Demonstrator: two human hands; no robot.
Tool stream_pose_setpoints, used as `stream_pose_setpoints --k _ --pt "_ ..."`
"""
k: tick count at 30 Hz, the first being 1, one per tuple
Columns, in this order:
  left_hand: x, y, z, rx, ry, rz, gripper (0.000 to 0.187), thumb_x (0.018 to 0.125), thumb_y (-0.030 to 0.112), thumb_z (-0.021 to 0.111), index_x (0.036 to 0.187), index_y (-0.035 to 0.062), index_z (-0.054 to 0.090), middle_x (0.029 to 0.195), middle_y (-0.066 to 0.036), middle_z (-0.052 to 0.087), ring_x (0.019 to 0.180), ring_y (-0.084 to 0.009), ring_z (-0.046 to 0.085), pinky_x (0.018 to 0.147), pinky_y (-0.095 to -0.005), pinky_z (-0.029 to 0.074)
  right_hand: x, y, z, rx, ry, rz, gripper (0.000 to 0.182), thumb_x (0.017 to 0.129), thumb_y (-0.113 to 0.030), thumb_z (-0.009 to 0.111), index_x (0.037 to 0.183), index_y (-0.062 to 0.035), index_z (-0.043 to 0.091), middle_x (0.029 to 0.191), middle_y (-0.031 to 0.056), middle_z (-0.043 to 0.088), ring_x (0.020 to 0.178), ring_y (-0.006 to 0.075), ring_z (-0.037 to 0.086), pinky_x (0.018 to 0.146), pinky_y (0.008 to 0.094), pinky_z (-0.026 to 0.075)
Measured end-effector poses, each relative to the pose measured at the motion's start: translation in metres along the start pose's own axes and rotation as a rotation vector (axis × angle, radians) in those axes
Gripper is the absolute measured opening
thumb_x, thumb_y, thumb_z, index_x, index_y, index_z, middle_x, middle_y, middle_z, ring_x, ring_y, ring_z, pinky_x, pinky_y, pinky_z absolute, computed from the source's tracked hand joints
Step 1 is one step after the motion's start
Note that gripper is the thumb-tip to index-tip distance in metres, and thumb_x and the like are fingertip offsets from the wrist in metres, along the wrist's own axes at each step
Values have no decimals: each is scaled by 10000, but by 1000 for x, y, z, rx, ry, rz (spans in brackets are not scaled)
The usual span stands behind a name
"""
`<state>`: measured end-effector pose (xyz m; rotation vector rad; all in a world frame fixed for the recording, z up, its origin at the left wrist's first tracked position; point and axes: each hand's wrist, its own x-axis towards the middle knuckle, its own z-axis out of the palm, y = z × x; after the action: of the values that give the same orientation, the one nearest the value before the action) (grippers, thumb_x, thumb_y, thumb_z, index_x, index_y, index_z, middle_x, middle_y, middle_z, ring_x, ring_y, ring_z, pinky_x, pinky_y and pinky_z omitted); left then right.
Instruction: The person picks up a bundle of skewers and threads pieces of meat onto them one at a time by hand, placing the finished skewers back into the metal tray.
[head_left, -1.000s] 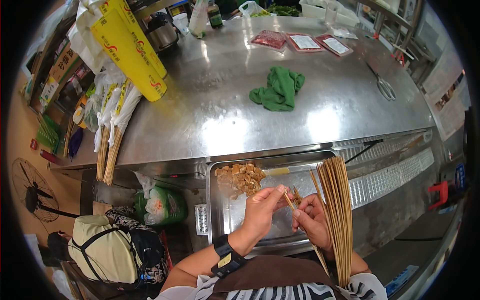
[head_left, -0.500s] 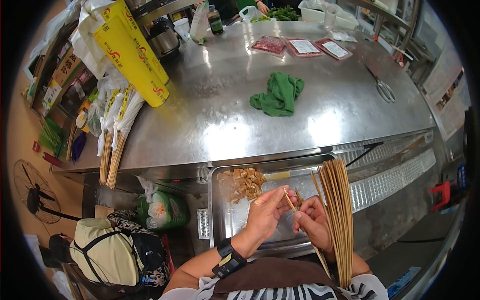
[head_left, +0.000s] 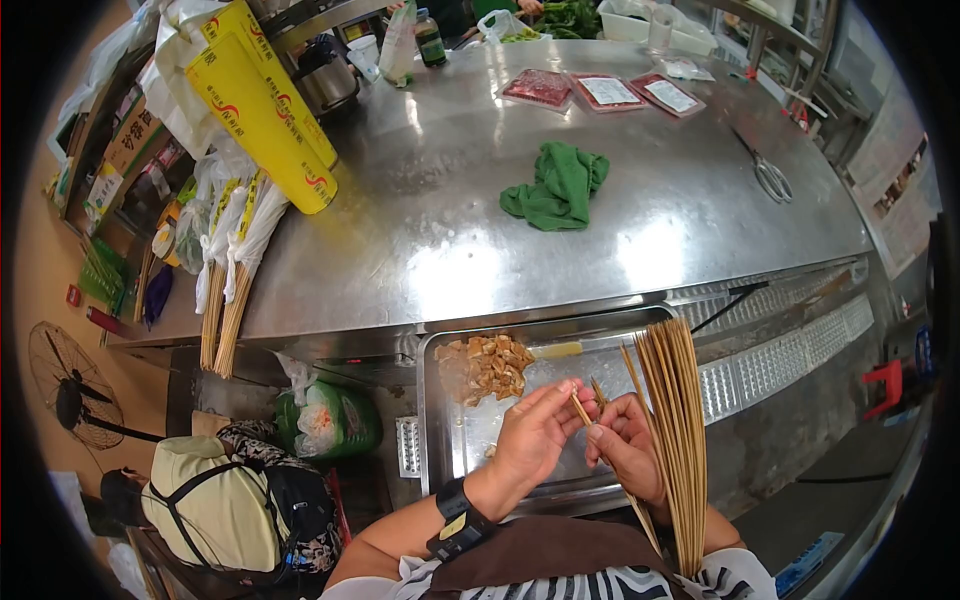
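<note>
My left hand (head_left: 530, 440) is closed in a pinch at the tip of a thin wooden skewer (head_left: 580, 407); whatever small bit sits between the fingertips is too small to make out. The fingers of my right hand (head_left: 630, 450) are wrapped round that skewer's lower part. Beside my right hand, a thick bundle of wooden skewers (head_left: 675, 430) stands fanned upward along my forearm. Under both hands lies a metal tray (head_left: 430, 440). Brown chopped chunks (head_left: 490, 368) are heaped in its far left corner.
Beyond the tray is a steel table (head_left: 400, 230) with a green cloth (head_left: 560, 187), packs of red meat (head_left: 607, 92), scissors (head_left: 770, 180), yellow boxes (head_left: 265, 110) and bagged skewers (head_left: 235, 270). Left of the tray stands a green bag (head_left: 345, 420). A person's hand (head_left: 530, 6) shows at the far edge.
My left fingertips have shifted slightly at the skewer's tip. My right hand and the skewer bundle look the same. The far person's hand and the greens there have moved a little.
</note>
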<state>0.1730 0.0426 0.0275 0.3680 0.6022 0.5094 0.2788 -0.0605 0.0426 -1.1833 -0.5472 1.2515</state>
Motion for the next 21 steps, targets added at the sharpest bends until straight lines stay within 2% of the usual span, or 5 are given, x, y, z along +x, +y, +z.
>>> stream_pose_setpoints --k 9,18,20,21 --pt "-6 -4 1 84 -19 -18 221 890 165 532 977 -31 585 965 -142 611 894 -209 584 807 -338 469 0 1 0 -16 5 -22 113 877 -22 482 907 -28 374 727 70 504 617 118 518 584 255 451" --pt "-11 0 1 230 33 -45 212 879 111 537 977 -68 594 991 -150 611 913 -217 587 828 -336 461 1 5 -3 -42 7 -4 152 868 -71 531 894 -41 385 772 62 514 636 106 517 592 241 445" --pt "-8 1 -1 229 12 -43 201 877 100 537 966 -70 596 982 -148 613 915 -212 587 833 -334 459 1 2 0 -104 33 -21 150 866 -77 538 894 -42 395 800 51 513 663 97 515 614 229 438" --pt "-6 1 -2 234 9 -43 200 874 102 543 966 -67 598 975 -143 615 912 -209 587 825 -327 463 1 3 1 -124 62 -32 144 855 -80 553 916 -39 429 815 42 520 735 129 542 694 249 448"
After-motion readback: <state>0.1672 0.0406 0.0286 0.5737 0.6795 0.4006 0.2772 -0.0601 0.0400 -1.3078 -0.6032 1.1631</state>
